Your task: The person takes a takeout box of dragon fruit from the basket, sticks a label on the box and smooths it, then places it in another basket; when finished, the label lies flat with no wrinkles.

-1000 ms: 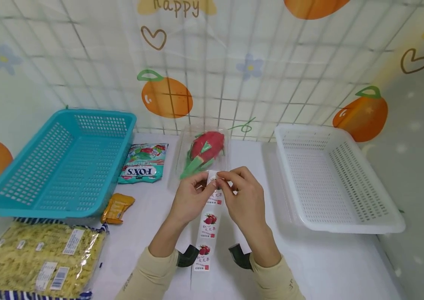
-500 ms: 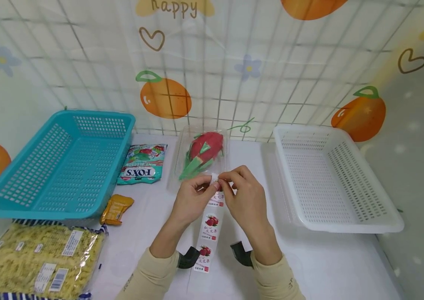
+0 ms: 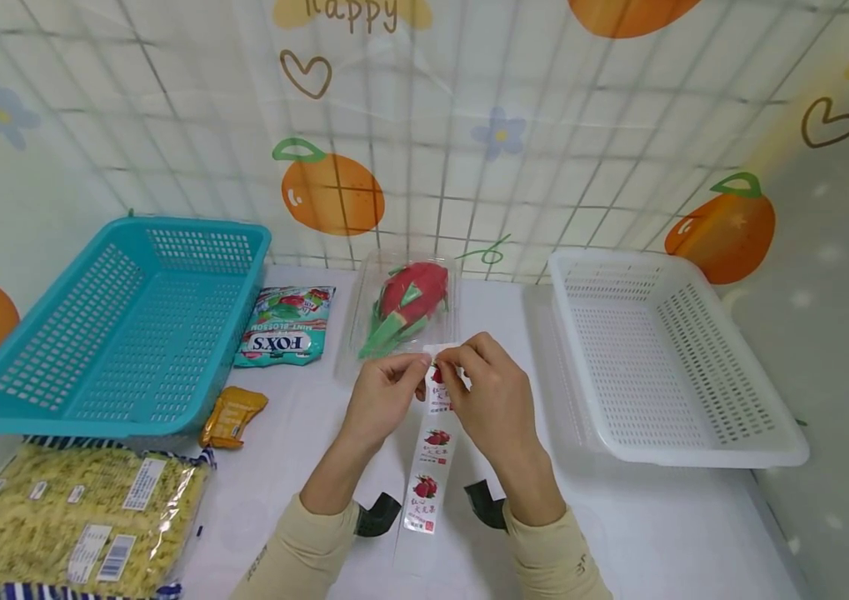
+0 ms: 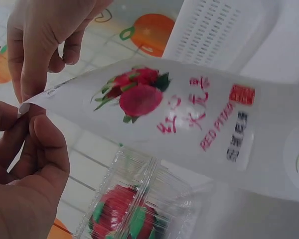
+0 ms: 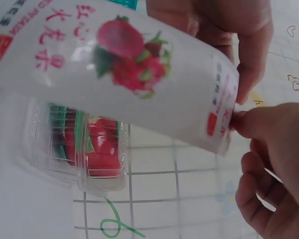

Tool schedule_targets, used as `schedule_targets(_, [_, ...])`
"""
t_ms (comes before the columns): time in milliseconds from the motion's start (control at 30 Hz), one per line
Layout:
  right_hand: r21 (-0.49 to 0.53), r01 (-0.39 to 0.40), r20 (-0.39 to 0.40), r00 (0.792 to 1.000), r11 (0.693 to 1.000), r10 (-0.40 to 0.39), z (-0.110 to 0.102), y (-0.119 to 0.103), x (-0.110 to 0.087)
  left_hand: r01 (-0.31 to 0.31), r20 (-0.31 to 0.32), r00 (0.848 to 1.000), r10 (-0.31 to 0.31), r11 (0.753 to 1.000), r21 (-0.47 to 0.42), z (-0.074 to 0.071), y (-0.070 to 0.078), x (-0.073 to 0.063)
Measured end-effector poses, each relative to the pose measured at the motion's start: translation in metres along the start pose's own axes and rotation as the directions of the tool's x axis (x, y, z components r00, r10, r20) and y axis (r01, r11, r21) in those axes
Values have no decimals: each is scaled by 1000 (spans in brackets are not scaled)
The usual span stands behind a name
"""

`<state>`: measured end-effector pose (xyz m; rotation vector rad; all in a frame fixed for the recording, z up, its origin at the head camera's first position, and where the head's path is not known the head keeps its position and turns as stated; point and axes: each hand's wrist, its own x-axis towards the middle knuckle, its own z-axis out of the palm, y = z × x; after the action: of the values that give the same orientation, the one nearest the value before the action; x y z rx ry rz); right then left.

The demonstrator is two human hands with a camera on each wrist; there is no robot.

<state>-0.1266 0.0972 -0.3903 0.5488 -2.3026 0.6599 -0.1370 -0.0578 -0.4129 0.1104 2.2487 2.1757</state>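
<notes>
One sticker strip trails from between left grip and right grip.

Beige sleeves, dark wrist pieces

The label strip runs from your grip towards you; beyond the grip, dragon fruit lies in a box. Left: snack packet and candy bag, then one basket with a food pack before it. Right: another basket.
</notes>
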Motion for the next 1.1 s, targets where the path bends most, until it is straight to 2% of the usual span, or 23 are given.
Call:
schedule_targets(167, [4, 15, 41, 999, 1000, -16, -3, 1, 0, 42, 9, 999, -42, 999, 4, -2, 0, 0])
schedule_targets(433, [-14, 41, 166, 985, 999, -39, -17, 5, -1, 149, 123, 983, -139, 986, -72, -1, -9, 3])
schedule_targets(567, [-14, 35, 236, 971, 999, -30, -27, 5, -1, 164, 155, 976, -150, 983, -80, 2, -15, 4])
schedule_targets(700, [12, 1, 293, 956, 1000, -4, -40, 4, -1, 165, 182, 971, -155, 985, -45, 8, -20, 3])
schedule_targets(900, [79, -58, 370, 929, 995, 25, -53, 7, -3, 129, 246, 960, -135, 991, 39, 21, -32, 2])
schedule_targets(1033, [108, -93, 406, 913, 990, 42, -56, 9, -4, 33, 281, 957, -72, 989, 142, 29, -41, 0])
schedule_targets(1100, [124, -113, 412, 910, 986, 52, -57, 9, -4, -27, 290, 956, -40, 975, 222, 32, -46, -2])
